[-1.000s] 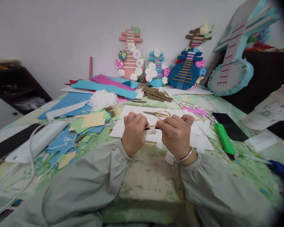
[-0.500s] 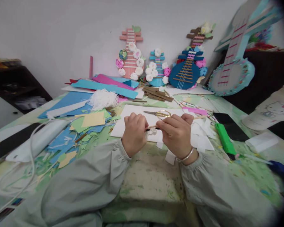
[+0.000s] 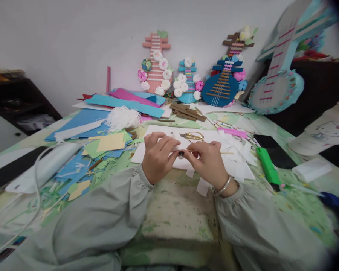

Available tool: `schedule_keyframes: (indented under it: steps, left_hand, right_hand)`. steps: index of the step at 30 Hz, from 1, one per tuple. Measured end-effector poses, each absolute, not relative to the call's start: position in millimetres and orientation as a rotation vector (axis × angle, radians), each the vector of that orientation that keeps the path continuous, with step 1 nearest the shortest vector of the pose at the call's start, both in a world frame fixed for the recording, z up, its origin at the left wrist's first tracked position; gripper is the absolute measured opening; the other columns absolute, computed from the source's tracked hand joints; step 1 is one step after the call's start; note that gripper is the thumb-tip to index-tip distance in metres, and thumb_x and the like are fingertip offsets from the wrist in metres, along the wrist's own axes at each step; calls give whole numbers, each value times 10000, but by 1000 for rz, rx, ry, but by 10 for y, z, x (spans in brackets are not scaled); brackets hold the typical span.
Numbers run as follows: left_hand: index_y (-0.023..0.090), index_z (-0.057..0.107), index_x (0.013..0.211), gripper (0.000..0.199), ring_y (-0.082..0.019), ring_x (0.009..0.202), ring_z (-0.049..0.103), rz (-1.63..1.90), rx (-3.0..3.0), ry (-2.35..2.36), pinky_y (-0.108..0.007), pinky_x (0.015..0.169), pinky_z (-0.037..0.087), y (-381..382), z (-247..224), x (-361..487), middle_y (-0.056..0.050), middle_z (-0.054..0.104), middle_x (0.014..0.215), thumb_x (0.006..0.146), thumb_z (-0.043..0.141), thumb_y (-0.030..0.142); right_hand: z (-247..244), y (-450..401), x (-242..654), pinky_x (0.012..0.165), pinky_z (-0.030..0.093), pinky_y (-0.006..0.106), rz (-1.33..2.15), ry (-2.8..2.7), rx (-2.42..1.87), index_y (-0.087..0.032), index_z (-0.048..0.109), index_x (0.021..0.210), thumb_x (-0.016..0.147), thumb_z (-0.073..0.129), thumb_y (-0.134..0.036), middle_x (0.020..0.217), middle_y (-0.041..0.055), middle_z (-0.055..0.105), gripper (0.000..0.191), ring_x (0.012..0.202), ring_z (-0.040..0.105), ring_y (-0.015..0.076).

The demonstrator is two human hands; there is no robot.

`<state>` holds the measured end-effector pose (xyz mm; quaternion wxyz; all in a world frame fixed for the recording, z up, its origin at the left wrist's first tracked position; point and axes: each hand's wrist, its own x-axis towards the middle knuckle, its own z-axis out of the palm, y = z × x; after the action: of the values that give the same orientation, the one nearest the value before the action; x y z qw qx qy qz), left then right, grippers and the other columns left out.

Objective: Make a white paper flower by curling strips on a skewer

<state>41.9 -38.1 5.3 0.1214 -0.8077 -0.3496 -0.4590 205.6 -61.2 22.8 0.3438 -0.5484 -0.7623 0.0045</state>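
Work surface: green-and-white table (image 3: 177, 203), with a white board (image 3: 164, 130) near its middle; positions below are relative to this board.

Large pale-blue instrument model (image 3: 274, 88): beyond the board and to its right, tilted. Pink instrument model (image 3: 150, 79), dressed with paper flowers: directly beyond the board, upright against the wall. Dark-blue instrument model (image 3: 211, 94): also beyond it, further right. Pale bottle (image 3: 322, 130): well to the right.

Left hand (image 3: 158, 158): over the board's left half. Fingers bent, thumb tip meeting the other thumb; cannot tell whether they grip anything. Right hand (image 3: 210, 162): over the board's right half, thumb and fingers pinched on a thin wooden stick, metal bangle at the wrist.

Tangle of white string (image 3: 123, 119): beyond the board's left corner. Black flat slab (image 3: 274, 150): right of the board. Green tool (image 3: 267, 163): between slab and board, dark tip toward the person. Cut white paper pieces (image 3: 244, 154): scattered over the board's right end. Gold-handled scissors (image 3: 194, 136): lying on the board's far part, beyond the hands.

Thin wooden stick (image 3: 228, 153): above the board, free end projecting rightward; inner end not resolved among the fingers.
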Motion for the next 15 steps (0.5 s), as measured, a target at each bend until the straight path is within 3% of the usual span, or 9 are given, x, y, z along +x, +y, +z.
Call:
schedule_keyframes:
  steps: [5, 11, 13, 15]
  left_hand:
    - [194, 590, 974, 174, -246, 989, 532, -1434, -2376, -966, -427, 901, 358, -414, 68, 416, -67, 660, 964, 801, 577, 205]
    - [169, 457, 1170, 600, -276, 1100, 511, -1851, -2383, -1120, -429, 912, 412, -359, 141, 393, -145, 539, 1181, 661, 732, 329]
    - [163, 498, 1121, 573, -250, 1027, 563, -2062, -2585, -1208, -386, 856, 458, -316, 149, 384, -127, 575, 1118, 637, 752, 336]
    - [154, 575, 981, 424, -220, 915, 612, -2237, -2879, -1283, -343, 786, 491, -286, 140, 386, -91, 633, 975, 640, 752, 333]
  right_hand:
    - [278, -620, 2085, 704, 208, 309, 133, -1934, -1374, -204, 678, 632, 844, 550, -374, 544, -42, 578, 301, 542, 454, 81]
    - [279, -577, 2138, 582, 247, 271, 370, -1824, -1277, -164, 575, 567, 850, 511, -448, 491, -40, 424, 406, 517, 365, 90]
    - [266, -556, 2156, 546, 246, 262, 444, -1794, -1249, -166, 531, 554, 852, 490, -474, 506, -36, 381, 431, 525, 337, 94]
    - [249, -540, 2164, 522, 238, 257, 502, -1784, -1230, -170, 485, 534, 851, 476, -493, 517, -33, 353, 452, 528, 318, 95]
